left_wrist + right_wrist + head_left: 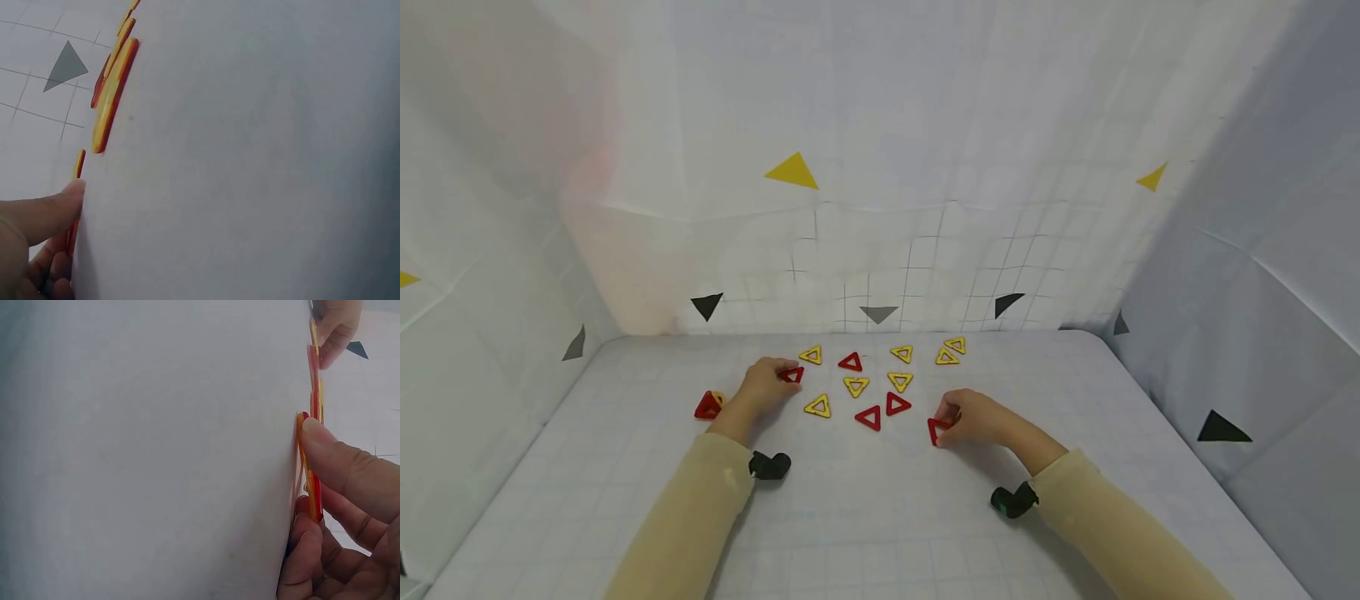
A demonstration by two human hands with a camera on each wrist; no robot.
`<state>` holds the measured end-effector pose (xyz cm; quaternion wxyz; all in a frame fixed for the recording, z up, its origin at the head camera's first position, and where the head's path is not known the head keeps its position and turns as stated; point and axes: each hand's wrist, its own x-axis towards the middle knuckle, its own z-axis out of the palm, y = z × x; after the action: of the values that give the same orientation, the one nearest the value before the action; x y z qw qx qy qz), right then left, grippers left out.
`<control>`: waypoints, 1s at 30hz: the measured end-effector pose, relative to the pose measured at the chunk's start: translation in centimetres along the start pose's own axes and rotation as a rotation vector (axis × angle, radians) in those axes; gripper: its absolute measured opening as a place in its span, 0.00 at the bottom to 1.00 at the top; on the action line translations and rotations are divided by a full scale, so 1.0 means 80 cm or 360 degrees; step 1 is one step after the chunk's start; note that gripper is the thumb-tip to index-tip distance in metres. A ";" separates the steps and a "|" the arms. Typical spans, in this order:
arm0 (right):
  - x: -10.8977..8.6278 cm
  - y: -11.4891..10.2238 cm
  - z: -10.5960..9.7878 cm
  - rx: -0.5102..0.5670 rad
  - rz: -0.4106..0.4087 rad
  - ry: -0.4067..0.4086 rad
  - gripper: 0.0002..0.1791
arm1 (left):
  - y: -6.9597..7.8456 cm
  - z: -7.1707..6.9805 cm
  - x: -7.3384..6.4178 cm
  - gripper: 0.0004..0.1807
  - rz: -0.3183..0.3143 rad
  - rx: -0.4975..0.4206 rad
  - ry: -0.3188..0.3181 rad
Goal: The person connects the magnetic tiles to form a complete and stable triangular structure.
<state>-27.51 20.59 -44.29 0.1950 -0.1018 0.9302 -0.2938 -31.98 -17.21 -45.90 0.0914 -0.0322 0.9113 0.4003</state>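
At the left of the triangle group, my left hand (pixel 763 387) pinches a red triangle frame (pixel 797 374) between thumb and fingers, low at the table. Over on the right, my right hand (pixel 976 416) grips another red triangle frame (pixel 932 431) by its edge. In the right wrist view this triangle (pixel 315 497) stands edge-on with a red and an orange side, the thumb on its near end and fingers curled behind. The left wrist view shows the left thumb (pixel 53 212) against a thin red edge; most of that triangle is hidden.
Between the hands lie several yellow triangles (pixel 828 407) and red triangles (pixel 877 418). Left of the left forearm, a red triangle (pixel 706 406) overlaps a yellow one (pixel 720 397). Two yellow triangles (pixel 947 359) touch at the back right. White sheeting (pixel 880 250) borders the table (pixel 850 517).
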 end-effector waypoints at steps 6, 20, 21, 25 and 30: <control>0.000 0.001 0.001 0.0004 -0.0011 -0.0009 0.18 | 0.002 -0.001 -0.002 0.27 -0.0016 0.0077 -0.0005; -0.004 0.000 0.003 -0.0036 -0.0042 -0.0016 0.18 | 0.000 -0.002 -0.016 0.26 0.0017 0.0125 -0.0035; -0.004 -0.001 0.003 -0.0040 -0.0041 -0.0020 0.18 | 0.000 -0.002 -0.017 0.27 0.0026 0.0132 -0.0037; -0.005 -0.003 0.003 -0.0045 -0.0041 -0.0024 0.18 | 0.002 -0.003 -0.016 0.32 0.0069 0.0181 -0.0042; -0.005 -0.002 0.003 -0.0041 -0.0050 -0.0039 0.18 | 0.002 -0.002 -0.013 0.30 0.0108 0.0246 -0.0046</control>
<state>-27.03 20.43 -44.23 0.2002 -0.1225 0.9298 -0.2836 -31.03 -17.23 -45.50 0.0933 0.0117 0.9386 0.3320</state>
